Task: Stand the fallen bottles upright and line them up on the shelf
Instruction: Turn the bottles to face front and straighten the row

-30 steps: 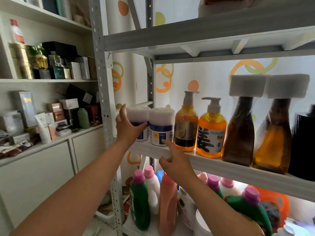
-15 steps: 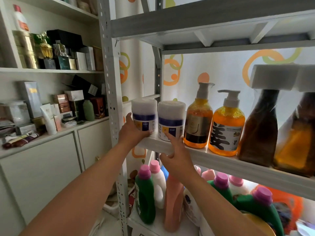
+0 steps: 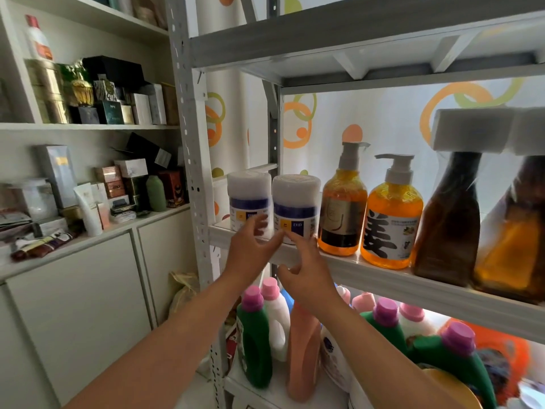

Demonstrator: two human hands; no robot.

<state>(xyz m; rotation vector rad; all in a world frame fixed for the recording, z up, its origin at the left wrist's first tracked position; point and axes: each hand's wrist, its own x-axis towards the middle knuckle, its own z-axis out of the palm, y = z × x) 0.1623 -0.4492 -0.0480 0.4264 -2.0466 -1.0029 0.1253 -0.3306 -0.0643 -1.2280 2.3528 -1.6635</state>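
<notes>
Two white jars with blue bands stand upright side by side at the left end of the grey metal shelf: the left jar and the right jar. Beside them stand two orange pump bottles and two brown bottles with white foam caps. My left hand hovers in front of the left jar, fingers spread, holding nothing. My right hand is just below the right jar at the shelf's front edge, fingers apart, a fingertip near the jar's base.
A perforated grey upright post stands left of the jars. Below, the lower shelf is packed with green, white and peach detergent bottles. A white cabinet at left carries boxes and cosmetics. Another shelf board hangs overhead.
Both hands have let go of the two white jars and drawn back a little toward me. The jars stay upright on the shelf.
</notes>
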